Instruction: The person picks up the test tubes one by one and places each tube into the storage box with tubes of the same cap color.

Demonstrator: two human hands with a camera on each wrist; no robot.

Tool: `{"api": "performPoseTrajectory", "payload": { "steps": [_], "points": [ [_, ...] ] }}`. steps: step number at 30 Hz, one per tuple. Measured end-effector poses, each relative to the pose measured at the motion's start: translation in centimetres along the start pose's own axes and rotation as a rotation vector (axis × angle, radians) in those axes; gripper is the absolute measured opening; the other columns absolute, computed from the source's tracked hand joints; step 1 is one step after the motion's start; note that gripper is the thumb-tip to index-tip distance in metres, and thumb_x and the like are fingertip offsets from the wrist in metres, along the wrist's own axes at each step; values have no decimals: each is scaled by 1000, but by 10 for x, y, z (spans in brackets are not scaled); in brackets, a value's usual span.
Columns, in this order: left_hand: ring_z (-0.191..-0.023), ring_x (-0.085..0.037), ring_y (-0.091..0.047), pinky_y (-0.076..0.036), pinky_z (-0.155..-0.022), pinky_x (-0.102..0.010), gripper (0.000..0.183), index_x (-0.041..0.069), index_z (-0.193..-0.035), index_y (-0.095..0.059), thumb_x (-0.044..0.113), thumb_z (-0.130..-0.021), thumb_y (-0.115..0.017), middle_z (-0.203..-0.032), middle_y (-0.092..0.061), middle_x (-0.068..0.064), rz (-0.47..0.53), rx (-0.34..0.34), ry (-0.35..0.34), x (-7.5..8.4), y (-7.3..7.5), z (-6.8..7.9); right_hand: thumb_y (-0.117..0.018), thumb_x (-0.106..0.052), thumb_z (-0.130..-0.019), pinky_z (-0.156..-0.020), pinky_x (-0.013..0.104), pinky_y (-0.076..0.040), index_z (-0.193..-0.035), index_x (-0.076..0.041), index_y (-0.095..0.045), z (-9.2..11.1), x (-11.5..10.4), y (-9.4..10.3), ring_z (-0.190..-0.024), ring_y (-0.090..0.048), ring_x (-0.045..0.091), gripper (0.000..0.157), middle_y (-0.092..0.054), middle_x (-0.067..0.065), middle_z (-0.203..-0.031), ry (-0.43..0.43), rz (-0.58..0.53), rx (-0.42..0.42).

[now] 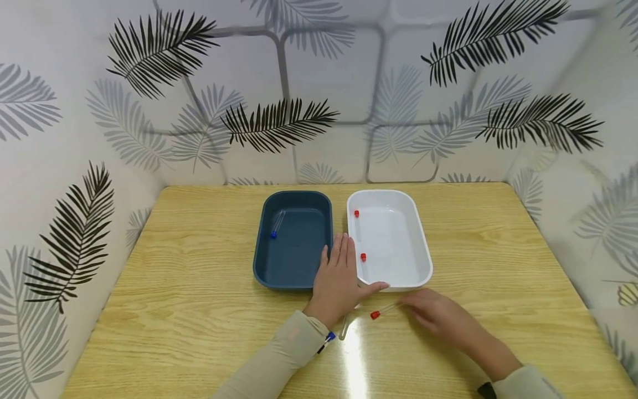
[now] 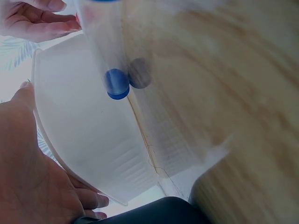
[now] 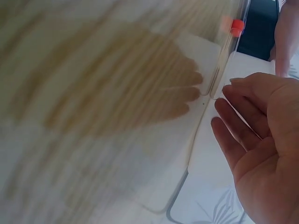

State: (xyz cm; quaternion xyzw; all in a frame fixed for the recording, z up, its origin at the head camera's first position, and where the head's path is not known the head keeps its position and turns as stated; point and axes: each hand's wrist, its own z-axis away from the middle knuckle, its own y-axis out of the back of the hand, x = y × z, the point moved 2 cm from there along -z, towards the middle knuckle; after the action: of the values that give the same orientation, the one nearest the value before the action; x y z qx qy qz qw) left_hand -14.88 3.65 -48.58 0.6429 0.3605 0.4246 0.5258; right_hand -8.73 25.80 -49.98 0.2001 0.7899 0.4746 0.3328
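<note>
On the tabletop (image 1: 149, 310), a dark blue tray (image 1: 301, 257) holds one blue-capped tube (image 1: 277, 225); the white tray (image 1: 399, 244) beside it holds two red-capped tubes (image 1: 363, 257). The left hand (image 1: 339, 280) lies flat over their neighbouring edges, thumb spread. The right hand (image 1: 443, 318), loosely bent and gripping nothing, has its fingertips just beside a third red-capped tube (image 1: 384, 311), nearer me than the white tray. The left sleeve (image 1: 294, 343) partly hides another blue cap (image 1: 330, 336).

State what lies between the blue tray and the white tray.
In the head view, the left hand lies over the near stretch between the blue tray and the white tray; beyond it, only bare tabletop shows.
</note>
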Motion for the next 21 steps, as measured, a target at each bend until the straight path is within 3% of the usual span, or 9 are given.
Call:
{"api": "performPoseTrajectory", "payload": {
  "steps": [5,13,21],
  "points": [
    [-141,-24,-3,-10,-111,-46,118,2,-148,-13,89,-70,-20,-154,-11,-12,3,-12,8,1,1,0,-74,0,-72,-87,23,-43,-104,-8,-68,-3,-3,-1,-98,-59,16,34,-64,-1,-103,50,17,28],
    [-141,-24,-3,-11,-111,-46,118,2,-148,-14,89,-69,-20,-154,-10,-11,1,-10,11,0,0,0,-75,-3,-73,-80,31,-49,-99,-9,-68,-8,-8,-4,-95,-58,15,27,-64,-2,-100,54,15,-19],
    [-141,-25,-4,-11,-111,-46,118,2,-148,-13,89,-69,-20,-154,-12,-12,5,5,5,0,-2,-1,-75,-6,-75,-77,31,-50,-96,-9,-69,-15,-13,-9,-90,-59,15,23,-64,-3,-96,75,12,-26]
  ]
}}
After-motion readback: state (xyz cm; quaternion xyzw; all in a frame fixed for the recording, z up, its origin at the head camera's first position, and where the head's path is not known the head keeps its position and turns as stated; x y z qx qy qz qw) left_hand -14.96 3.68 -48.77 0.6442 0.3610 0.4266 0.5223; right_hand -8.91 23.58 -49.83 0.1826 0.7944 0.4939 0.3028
